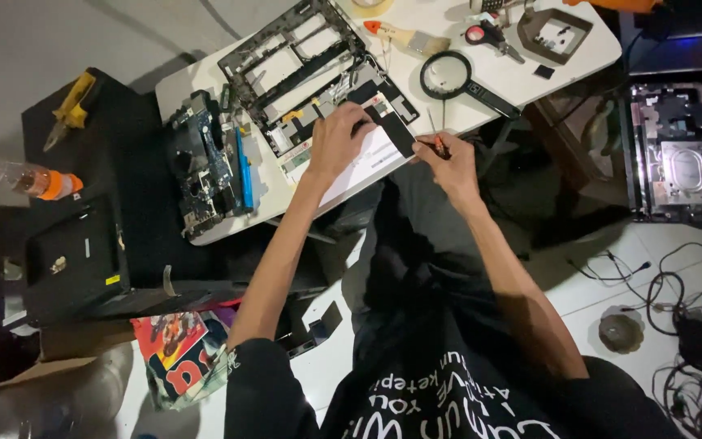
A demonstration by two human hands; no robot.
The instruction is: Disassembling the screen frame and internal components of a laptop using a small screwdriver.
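Seen from the head camera, the left hand lies flat on a stripped laptop base at the near edge of the white desk, its grip spread open, fingertips pressing a black panel beside a pale rectangular area. The right hand has its grip pinched together on a small screwdriver with a red handle, the thin metal shaft pointing up and away from the hand; the hand hangs just off the desk edge, close to the corner of the laptop base.

Whether the screwdriver tip touches anything is hard to tell. The thumb of the right hand is tucked out of sight. Small parts inside the laptop base are too fine to make out.

On the desk there is one circuit board to the left of the hands, one empty black frame behind the laptop base, one magnifying glass, one paintbrush and one pair of scissors. A second opened laptop shell sits well apart on the right, and one pair of yellow pliers lies on a dark stand at the left.
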